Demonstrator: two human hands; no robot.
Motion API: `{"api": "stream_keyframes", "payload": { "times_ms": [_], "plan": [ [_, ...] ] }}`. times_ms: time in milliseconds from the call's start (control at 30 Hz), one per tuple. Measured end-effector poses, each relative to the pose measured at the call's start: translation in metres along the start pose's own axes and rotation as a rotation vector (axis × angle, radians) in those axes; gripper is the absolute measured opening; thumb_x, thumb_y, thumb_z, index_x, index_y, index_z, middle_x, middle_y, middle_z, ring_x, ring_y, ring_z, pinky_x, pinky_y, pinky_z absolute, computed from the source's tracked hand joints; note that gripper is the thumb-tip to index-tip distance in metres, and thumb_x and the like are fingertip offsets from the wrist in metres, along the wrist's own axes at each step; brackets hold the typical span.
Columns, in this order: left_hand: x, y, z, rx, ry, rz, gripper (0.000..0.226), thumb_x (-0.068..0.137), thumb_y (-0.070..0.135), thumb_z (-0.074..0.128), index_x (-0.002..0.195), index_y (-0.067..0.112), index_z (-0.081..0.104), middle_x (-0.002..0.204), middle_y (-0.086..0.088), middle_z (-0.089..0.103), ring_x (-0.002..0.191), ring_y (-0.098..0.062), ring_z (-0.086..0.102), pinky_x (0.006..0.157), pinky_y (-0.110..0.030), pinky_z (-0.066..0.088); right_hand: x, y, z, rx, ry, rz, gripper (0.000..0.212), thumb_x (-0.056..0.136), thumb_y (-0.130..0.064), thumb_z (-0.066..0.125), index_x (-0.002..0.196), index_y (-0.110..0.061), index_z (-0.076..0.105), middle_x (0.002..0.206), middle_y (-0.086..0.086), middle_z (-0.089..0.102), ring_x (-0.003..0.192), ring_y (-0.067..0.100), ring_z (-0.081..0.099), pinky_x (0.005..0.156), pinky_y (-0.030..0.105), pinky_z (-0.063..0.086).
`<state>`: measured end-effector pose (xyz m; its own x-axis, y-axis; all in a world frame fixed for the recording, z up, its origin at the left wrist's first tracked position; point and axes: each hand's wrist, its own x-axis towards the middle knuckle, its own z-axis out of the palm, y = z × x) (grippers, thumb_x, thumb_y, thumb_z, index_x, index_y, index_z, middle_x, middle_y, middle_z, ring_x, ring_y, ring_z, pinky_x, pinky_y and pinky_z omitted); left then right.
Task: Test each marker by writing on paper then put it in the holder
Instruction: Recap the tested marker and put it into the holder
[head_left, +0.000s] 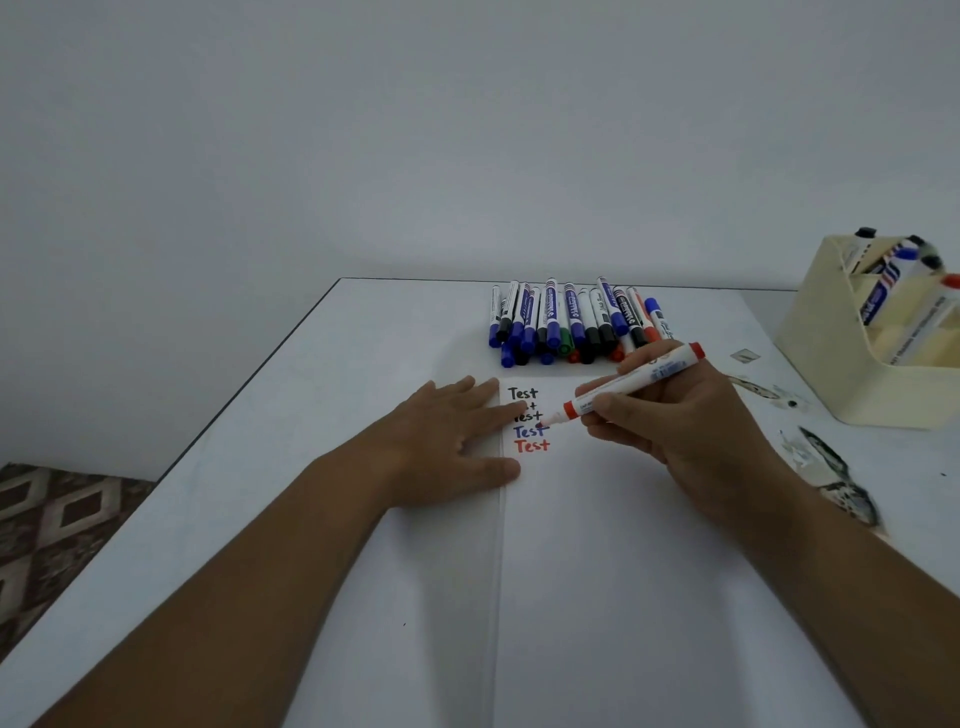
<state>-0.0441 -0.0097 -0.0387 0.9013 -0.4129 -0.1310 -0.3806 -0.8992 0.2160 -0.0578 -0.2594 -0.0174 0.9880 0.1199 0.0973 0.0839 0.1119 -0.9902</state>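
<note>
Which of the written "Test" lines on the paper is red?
The bottom "Test", directly below the blue one; the lines above those are black.

One head-worn wide-angle camera is looking forward and down from above the near table (322, 395) edge — the forearms are entering from the bottom, the paper (649, 571) is lying close below, and the wall (363, 130) is filling the upper half, bowing the table's edges.
</note>
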Motion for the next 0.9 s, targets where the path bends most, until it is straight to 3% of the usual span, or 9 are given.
{"api": "stream_keyframes", "payload": {
  "times_ms": [200,400,533,700,900],
  "plan": [
    [-0.003,0.002,-0.004,0.060,-0.044,0.014,0.098,0.071,0.092,0.040,0.153,0.054,0.002,0.165,0.019,-0.008,0.151,-0.003,-0.011,0.123,-0.034,-0.007,-0.002,-0.005,0.008,-0.156,-0.042,0.014,0.019,0.082,-0.002,0.075,0.101,-0.006,0.073,0.093,0.010,0.078,0.090,0.027,0.076,0.079,0.036,0.063],
    [-0.003,0.001,-0.006,0.050,-0.056,0.011,0.102,0.067,0.094,0.038,0.153,0.054,0.001,0.164,0.020,-0.007,0.151,-0.004,-0.010,0.124,-0.035,-0.003,0.000,-0.012,0.013,-0.006,-0.030,0.075,0.018,0.084,-0.004,0.074,0.101,-0.002,0.069,0.093,0.018,0.076,0.088,0.032,0.076,0.079,0.040,0.063],
    [-0.005,0.002,-0.006,0.029,-0.049,0.021,0.101,0.068,0.093,0.041,0.153,0.054,0.004,0.165,0.018,-0.005,0.151,-0.004,-0.009,0.124,-0.035,-0.003,0.001,0.006,0.019,-0.100,-0.014,0.094,0.020,0.086,-0.008,0.074,0.103,0.000,0.066,0.093,0.019,0.076,0.088,0.034,0.076,0.083,0.046,0.061],
    [-0.005,0.000,-0.006,0.034,-0.047,0.032,0.104,0.066,0.093,0.044,0.154,0.054,0.004,0.166,0.017,-0.004,0.152,-0.005,-0.007,0.125,-0.036,0.001,0.001,0.015,0.019,-0.190,-0.026,0.073,0.009,0.088,-0.012,0.072,0.093,-0.007,0.066,0.084,0.011,0.078,0.077,0.028,0.077,0.069,0.033,0.064],
    [-0.004,-0.003,-0.005,0.031,-0.047,0.036,0.107,0.064,0.095,0.045,0.154,0.054,0.004,0.166,0.017,-0.003,0.152,-0.006,-0.006,0.125,-0.039,0.002,0.001,0.017,0.019,-0.214,-0.036,0.080,0.010,0.087,-0.014,0.073,0.093,-0.009,0.066,0.081,0.009,0.078,0.074,0.026,0.077,0.066,0.029,0.063]
  ]
}}
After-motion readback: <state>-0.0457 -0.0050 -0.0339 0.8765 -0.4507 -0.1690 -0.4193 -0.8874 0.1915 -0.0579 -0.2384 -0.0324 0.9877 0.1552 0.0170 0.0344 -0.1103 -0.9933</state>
